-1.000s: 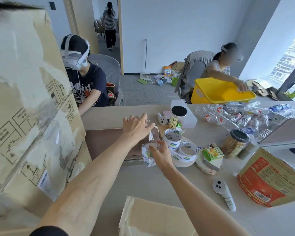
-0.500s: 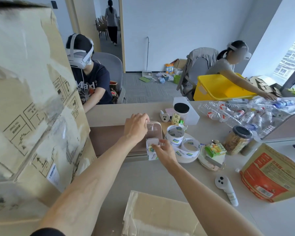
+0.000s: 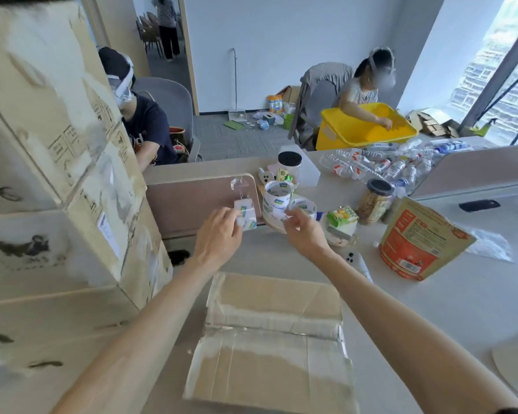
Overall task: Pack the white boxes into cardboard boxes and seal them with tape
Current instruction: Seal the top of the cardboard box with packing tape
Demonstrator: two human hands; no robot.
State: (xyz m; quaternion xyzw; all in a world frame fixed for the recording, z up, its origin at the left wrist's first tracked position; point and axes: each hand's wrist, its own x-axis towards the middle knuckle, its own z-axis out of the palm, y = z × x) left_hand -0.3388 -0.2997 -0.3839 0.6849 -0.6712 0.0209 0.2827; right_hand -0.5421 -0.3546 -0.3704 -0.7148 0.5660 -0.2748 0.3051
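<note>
A closed cardboard box [image 3: 269,339] with old tape on its flaps lies on the desk right in front of me. My left hand [image 3: 219,234] grips a white tape roll [image 3: 245,215] held upright in front of the brown desk divider [image 3: 192,201]. My right hand [image 3: 305,231] is a short way to its right, with thumb and fingers pinched together on what looks like the clear tape's free end. The strip itself is too faint to make out. Two more tape rolls [image 3: 277,195] sit just behind my right hand.
Large stacked cardboard boxes [image 3: 51,174] fill the left side. Right of the rolls are a juice carton [image 3: 341,218], a jar [image 3: 374,201], an orange bag [image 3: 416,243], a white controller [image 3: 356,262] and several plastic bottles [image 3: 380,165]. Two people sit beyond the desk, one at a yellow bin [image 3: 365,130].
The tape roll has passed from my right hand to my left, which came off the divider. My right hand moved right of the roll. The view tilted down, showing more of the near box.
</note>
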